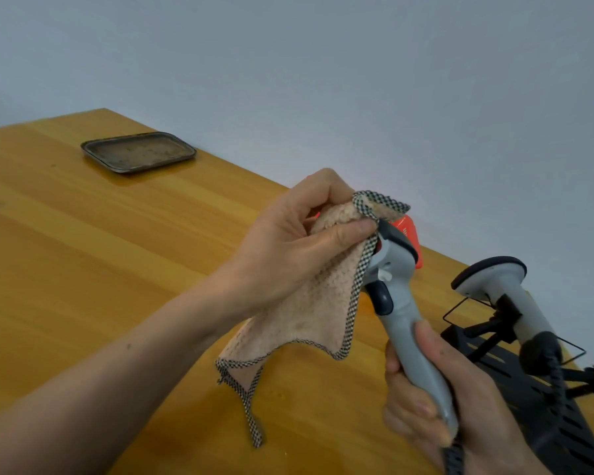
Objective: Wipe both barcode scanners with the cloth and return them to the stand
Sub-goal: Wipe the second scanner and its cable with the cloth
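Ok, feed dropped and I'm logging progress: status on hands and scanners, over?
Left hand grips cloth, pressed on head of held scanner. Right hand grips its handle. Second scanner sits in stand. Nothing blocks the stand.

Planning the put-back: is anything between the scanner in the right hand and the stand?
Nothing visible does. The stand sits just right of the held scanner; the second scanner already rests on it. The cloth in the left hand is on the opposite side.
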